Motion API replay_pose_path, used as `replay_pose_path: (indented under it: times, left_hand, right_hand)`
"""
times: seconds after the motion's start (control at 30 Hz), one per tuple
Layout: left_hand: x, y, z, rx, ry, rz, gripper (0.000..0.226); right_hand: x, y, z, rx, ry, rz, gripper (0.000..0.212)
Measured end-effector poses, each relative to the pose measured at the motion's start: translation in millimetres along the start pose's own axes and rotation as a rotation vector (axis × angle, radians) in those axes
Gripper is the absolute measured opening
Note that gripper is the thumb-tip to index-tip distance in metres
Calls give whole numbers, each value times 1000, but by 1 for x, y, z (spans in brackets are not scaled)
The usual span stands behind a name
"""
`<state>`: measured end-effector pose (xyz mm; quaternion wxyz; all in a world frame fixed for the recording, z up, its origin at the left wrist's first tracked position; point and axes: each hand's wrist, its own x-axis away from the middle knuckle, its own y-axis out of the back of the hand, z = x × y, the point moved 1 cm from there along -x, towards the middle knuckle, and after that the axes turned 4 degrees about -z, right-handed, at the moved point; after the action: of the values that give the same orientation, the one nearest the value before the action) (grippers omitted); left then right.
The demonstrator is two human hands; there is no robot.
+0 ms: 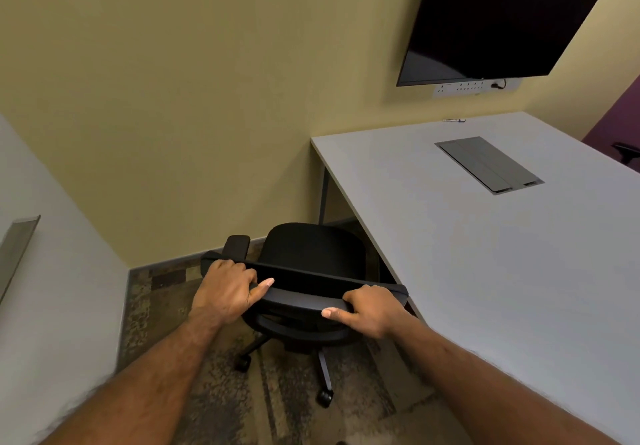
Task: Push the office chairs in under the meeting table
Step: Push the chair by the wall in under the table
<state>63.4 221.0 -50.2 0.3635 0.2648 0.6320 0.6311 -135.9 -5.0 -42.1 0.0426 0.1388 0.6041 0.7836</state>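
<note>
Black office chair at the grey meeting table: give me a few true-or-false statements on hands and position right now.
1. Both hands grip the top edge of the black office chair backrest. True: the left hand and the right hand hold it near either end.
2. The chair seat is fully under the grey meeting table. False: the seat stands beside the table edge, mostly in the open.
3. The wall-mounted black screen is dark. True.
4. A laptop lies open on the table. False: only a closed grey cable hatch and a small marker show.
</note>
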Motion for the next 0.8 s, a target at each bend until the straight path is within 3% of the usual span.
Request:
replay_pose_path:
  times: [0.17, 0.3, 0.6, 0.67, 0.8]
  left_hand:
    - [-14, -16, 16, 74, 250, 84, 60]
    - [-46, -20, 34, 203, 247, 175, 56]
    - [-107, -11, 68, 219, 228, 213, 43]
    - [-116, -13, 69, 233, 235, 136, 49]
    - [-131, -21, 68, 355, 299, 55, 92]
  right_hand:
    - [-21, 6, 3, -4, 53, 46, 63]
    - [-32, 8, -2, 16, 59, 35, 61]
    - [-66, 11, 15, -95, 94, 70, 53]
    - [-73, 12, 15, -117, 97, 94, 51]
    - [-81, 9, 5, -165, 117, 30, 56]
